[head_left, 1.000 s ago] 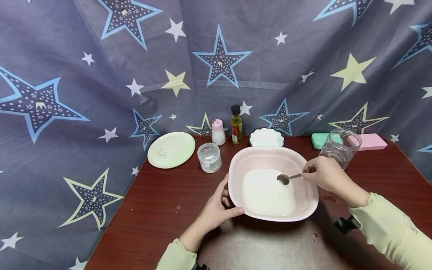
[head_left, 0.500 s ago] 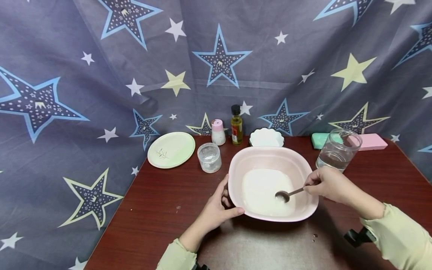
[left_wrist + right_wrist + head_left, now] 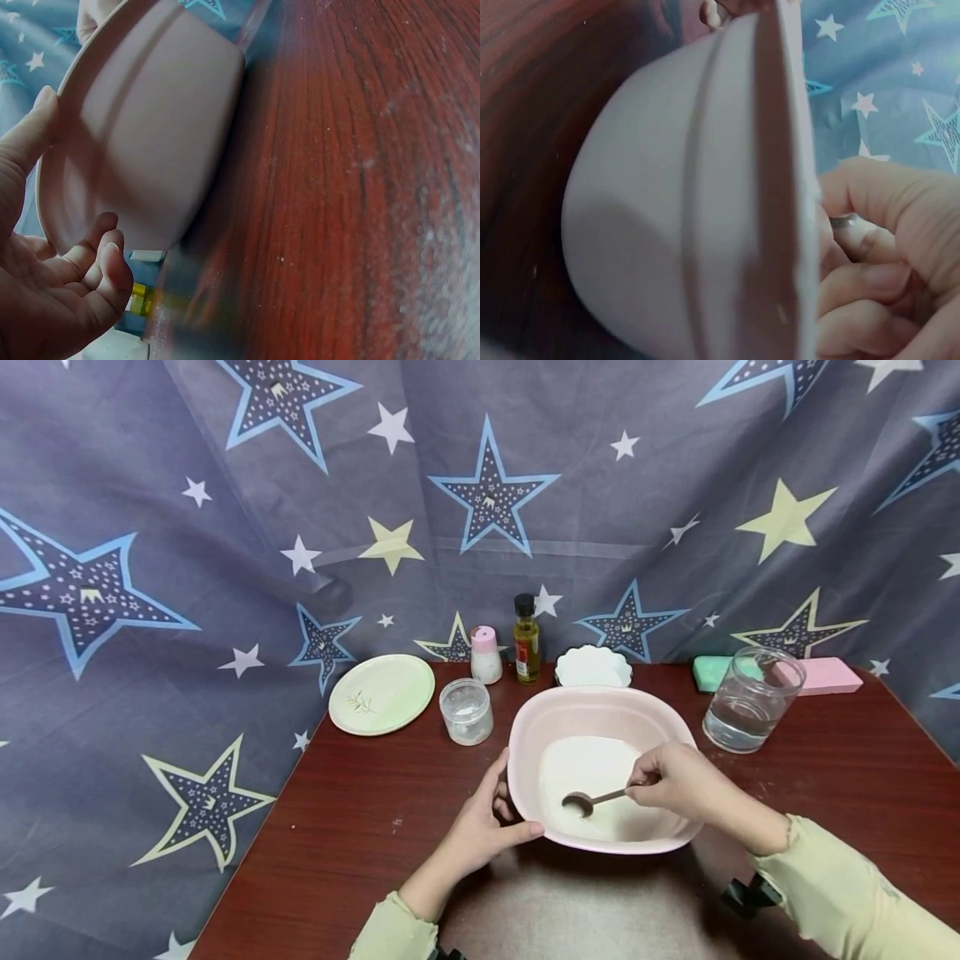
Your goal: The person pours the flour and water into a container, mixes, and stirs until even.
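A pink basin (image 3: 592, 717) with white powdery or milky contents (image 3: 585, 764) stands at the middle of the table. My left hand (image 3: 480, 827) holds its near left rim, thumb over the edge and fingers against the outer wall, as the left wrist view shows on the basin (image 3: 157, 127). Above the contents, my right hand (image 3: 678, 782) pinches the handle of a brown spoon (image 3: 578, 803). The spoon's bowl is low in the near left part of the basin, touching or just over the contents. In the right wrist view, the basin wall (image 3: 645, 195) hides most of the spoon.
Behind the basin stand a plate (image 3: 381, 695), a clear tub (image 3: 467, 714), a pink-capped shaker (image 3: 486, 657), an oil bottle (image 3: 527, 643) and a white scalloped dish (image 3: 593, 667). To the right are a glass jar of water (image 3: 742, 714), a green block (image 3: 711, 672) and a pink block (image 3: 828, 676).
My right hand has carried the spoon leftward and toward the near side across the basin, away from the glass jar. My left hand and the basin have stayed in place.
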Motion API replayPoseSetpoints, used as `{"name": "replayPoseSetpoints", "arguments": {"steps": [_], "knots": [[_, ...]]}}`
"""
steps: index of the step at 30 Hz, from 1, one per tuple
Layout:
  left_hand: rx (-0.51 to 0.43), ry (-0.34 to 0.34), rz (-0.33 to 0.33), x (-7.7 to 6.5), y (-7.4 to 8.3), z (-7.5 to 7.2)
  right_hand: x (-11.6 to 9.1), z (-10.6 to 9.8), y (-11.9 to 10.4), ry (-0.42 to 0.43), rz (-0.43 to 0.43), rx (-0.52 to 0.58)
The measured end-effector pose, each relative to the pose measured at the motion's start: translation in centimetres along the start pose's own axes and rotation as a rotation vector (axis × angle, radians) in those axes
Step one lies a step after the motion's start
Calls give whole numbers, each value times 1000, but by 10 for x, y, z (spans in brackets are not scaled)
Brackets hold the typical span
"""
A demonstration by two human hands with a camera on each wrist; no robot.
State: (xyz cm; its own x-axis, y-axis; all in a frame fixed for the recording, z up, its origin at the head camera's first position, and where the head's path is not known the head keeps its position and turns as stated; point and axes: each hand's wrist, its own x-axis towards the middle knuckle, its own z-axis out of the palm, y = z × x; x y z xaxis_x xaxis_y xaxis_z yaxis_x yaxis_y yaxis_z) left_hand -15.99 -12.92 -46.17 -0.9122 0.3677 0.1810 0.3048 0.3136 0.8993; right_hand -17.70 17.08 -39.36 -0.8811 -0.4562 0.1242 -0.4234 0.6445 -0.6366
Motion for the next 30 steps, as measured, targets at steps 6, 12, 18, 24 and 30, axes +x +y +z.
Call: {"name": "replayPoseSetpoints", "arguments": {"steps": [6,12,18,24,30], "knots": [[4,6,3,-1,1,1,14,16,-3,44,-3,-10],[-10,3,6,-1,-1,1,27,21,-1,111,24,-34],[-19,2,-8,0,-1,1,37,16,6,191,55,-137],[-22,3,-11,0,-1,0,34,2,16,209,128,-242],[-18,0,-18,0,0,-1,19,-16,20,189,159,-273]]}}
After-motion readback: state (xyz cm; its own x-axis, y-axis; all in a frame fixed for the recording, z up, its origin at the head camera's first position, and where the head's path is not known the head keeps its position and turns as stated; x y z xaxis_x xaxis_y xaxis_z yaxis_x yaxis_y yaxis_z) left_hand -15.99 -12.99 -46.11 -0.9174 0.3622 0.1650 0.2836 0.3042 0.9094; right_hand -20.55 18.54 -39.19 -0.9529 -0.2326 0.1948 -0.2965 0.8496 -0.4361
